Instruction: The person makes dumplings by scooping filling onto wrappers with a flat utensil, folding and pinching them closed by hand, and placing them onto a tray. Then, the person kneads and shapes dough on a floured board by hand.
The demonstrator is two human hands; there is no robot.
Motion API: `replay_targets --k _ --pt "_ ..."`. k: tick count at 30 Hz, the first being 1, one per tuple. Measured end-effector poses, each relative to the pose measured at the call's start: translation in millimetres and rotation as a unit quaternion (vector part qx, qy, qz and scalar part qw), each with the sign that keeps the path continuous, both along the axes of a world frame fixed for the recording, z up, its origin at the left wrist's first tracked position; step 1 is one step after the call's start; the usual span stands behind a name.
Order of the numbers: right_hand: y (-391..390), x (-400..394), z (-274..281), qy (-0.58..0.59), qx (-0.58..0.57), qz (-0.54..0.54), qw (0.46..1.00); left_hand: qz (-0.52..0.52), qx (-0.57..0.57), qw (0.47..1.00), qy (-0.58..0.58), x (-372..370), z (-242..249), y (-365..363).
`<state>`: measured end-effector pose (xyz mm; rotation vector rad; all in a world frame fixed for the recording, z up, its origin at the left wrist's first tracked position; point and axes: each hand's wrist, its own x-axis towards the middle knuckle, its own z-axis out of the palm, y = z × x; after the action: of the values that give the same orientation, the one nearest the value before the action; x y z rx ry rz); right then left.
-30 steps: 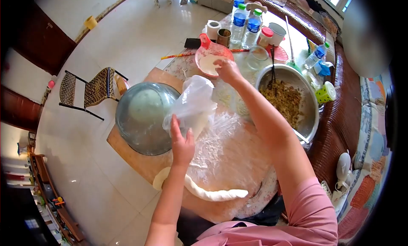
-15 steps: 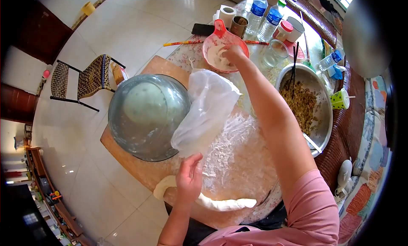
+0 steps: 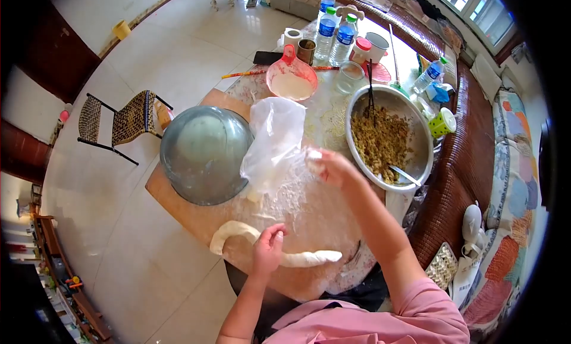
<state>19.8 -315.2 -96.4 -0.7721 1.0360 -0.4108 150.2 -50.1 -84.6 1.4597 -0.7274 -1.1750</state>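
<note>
A long rope of white dough (image 3: 309,259) lies curved across the floured wooden board (image 3: 184,196) close in front of me. My left hand (image 3: 269,249) is over the middle of the rope, hiding part of it, its fingers loosely bent and holding nothing. Above the board's right side, my right hand (image 3: 327,167) is closed, with white flour showing at its fingertips. Further back, a red plastic scoop-shaped bowl (image 3: 291,76) holds more flour. A clear plastic bag (image 3: 272,145) lies on the board, beside an upturned glass bowl (image 3: 205,159) covering a pale round mass.
At the right stands a large metal basin (image 3: 423,145) of chopped filling, with chopsticks (image 3: 370,85) and a spoon (image 3: 405,176) in it. Water bottles (image 3: 343,41), a glass (image 3: 350,77) and cans crowd the far end. A woven chair (image 3: 134,115) stands left of the table.
My right hand has come out of the flour bowl and back toward me over the board. My left hand has stayed by the dough rope, its fingers more bent. The view has shifted.
</note>
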Motion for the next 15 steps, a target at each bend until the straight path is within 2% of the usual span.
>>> replay_targets --k 1,3,4,5,6,7,8,9,10,12,13,14,15 --pt "26.3 -5.7 -3.7 0.104 -0.006 0.044 0.994 0.007 0.001 1.0 -0.004 -2.6 0.8 3.7" --pt "75.1 -2.7 -44.1 0.107 -0.198 0.089 0.97 0.021 -0.004 0.999 -0.03 -8.2 1.3 8.5" --pt "99.7 5.4 -36.9 0.165 -0.375 0.096 0.907 0.019 -0.002 0.999 -0.032 -11.5 7.1 11.3" --pt "120.8 14.3 -27.5 0.217 -0.536 0.099 0.81 0.02 -0.004 0.992 -0.124 -14.6 13.4 13.0" --pt "132.1 19.1 -26.0 0.218 -0.536 0.096 0.81 0.02 -0.009 0.976 -0.215 -17.8 18.6 13.3" --pt "142.7 21.1 -28.1 0.228 -0.603 0.189 0.741 0.015 -0.028 0.961 -0.276 -21.9 17.2 15.4" --pt "151.8 20.4 -32.5 0.233 -0.66 0.279 0.658 0.014 -0.027 0.961 -0.276 -25.8 13.0 19.4" --pt "163.5 11.0 -49.7 0.211 -0.657 0.308 0.655 -0.009 -0.079 0.929 -0.362 -27.1 8.0 22.4" --pt "166.5 -1.4 -32.5 0.211 -0.654 0.305 0.659 -0.033 -0.129 0.887 -0.442 -28.3 3.3 28.5" --pt "160.2 -36.2 0.2 0.147 -0.7 0.39 0.581 -0.048 -0.114 0.891 -0.437 -33.2 -2.6 42.5" --pt "161.3 -50.1 -2.7 0.193 -0.594 0.354 0.696 -0.08 -0.122 0.863 -0.484 -34.8 -2.9 49.1" --pt "165.1 -61.3 -6.5 0.194 -0.59 0.356 0.698 -0.115 -0.128 0.831 -0.529 -36.7 -4.6 58.1" --pt "165.4 -67.3 8.0 0.281 -0.577 0.338 0.688 -0.154 -0.119 0.821 -0.536 -37.6 -20.5 65.0"
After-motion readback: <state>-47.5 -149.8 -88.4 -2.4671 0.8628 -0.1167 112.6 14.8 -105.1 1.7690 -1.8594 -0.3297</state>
